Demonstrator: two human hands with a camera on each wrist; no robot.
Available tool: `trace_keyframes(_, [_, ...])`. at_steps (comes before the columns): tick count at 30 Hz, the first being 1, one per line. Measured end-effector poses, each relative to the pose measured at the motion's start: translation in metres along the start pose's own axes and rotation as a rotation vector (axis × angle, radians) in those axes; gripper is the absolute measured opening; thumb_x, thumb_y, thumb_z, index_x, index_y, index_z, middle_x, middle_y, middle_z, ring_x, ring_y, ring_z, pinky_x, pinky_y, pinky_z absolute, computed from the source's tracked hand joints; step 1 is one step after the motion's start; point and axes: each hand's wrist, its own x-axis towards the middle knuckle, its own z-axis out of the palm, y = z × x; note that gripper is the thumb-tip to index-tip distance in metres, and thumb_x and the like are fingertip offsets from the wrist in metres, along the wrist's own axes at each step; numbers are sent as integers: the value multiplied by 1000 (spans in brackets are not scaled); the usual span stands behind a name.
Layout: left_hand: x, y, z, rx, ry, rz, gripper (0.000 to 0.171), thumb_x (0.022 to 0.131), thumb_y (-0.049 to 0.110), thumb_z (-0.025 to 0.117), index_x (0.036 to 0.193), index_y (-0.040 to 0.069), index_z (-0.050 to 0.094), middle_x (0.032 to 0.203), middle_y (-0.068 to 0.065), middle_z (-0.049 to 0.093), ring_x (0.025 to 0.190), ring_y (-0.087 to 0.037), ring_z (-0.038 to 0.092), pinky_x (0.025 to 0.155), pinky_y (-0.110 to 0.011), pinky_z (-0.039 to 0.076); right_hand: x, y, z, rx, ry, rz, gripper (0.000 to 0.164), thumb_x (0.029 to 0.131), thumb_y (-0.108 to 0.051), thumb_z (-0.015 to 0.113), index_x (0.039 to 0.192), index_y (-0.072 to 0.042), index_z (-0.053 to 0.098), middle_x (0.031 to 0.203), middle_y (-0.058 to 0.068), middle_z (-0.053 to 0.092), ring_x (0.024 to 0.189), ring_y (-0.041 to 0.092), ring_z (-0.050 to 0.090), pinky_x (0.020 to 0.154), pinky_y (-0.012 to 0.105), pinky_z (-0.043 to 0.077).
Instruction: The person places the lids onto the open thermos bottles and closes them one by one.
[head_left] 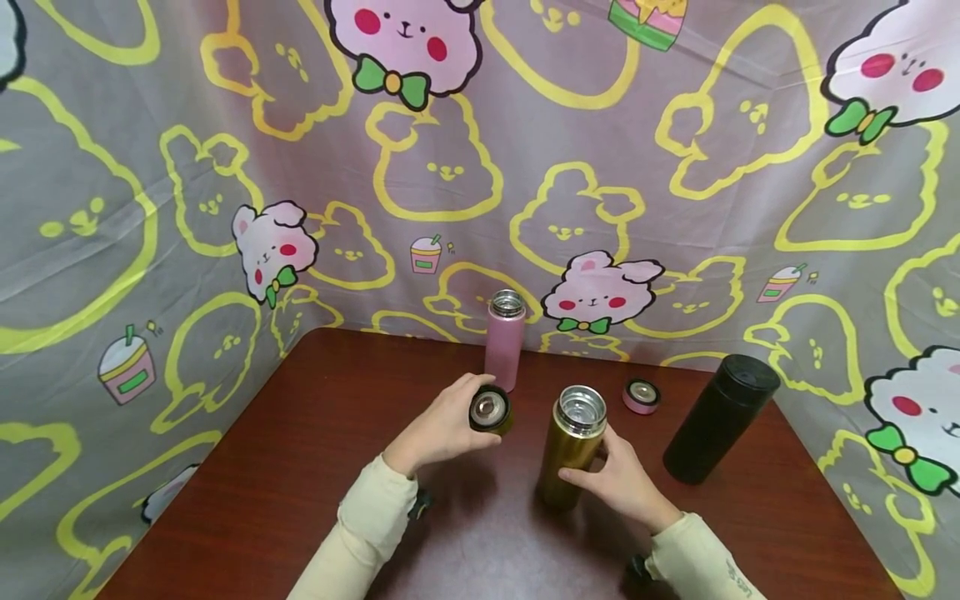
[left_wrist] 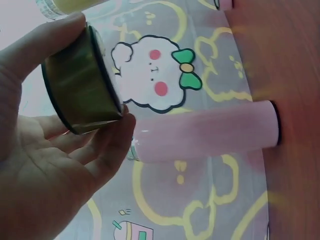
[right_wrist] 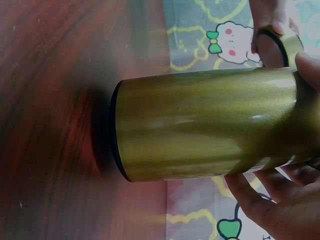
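Observation:
My left hand grips the gold lid by its side, and its underside faces up toward the head camera. To its right, my right hand holds the gold thermos around its body, thumb on the near side. That thermos has no lid on, and its steel mouth shows from above. Whether its black-rimmed base touches the table is unclear. Lid and thermos are apart. A pink thermos, also uncapped, stands upright behind my left hand. Its pink lid lies underside up, beyond my right hand.
A black thermos with its top on stands at the right of the dark reddish wooden table. Patterned cloth hangs along the table's back and sides.

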Motion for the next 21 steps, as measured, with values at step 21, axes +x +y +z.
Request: trace_keyframes(21, [2, 29, -3, -390, 206, 25, 73, 58, 14, 82, 121, 9, 46, 109, 2, 53, 99, -10, 49, 86, -33, 38, -4, 4, 8, 78, -28, 14, 66, 63, -12, 79, 119, -13, 43, 109, 5, 55, 95, 19, 55, 76, 33, 47])
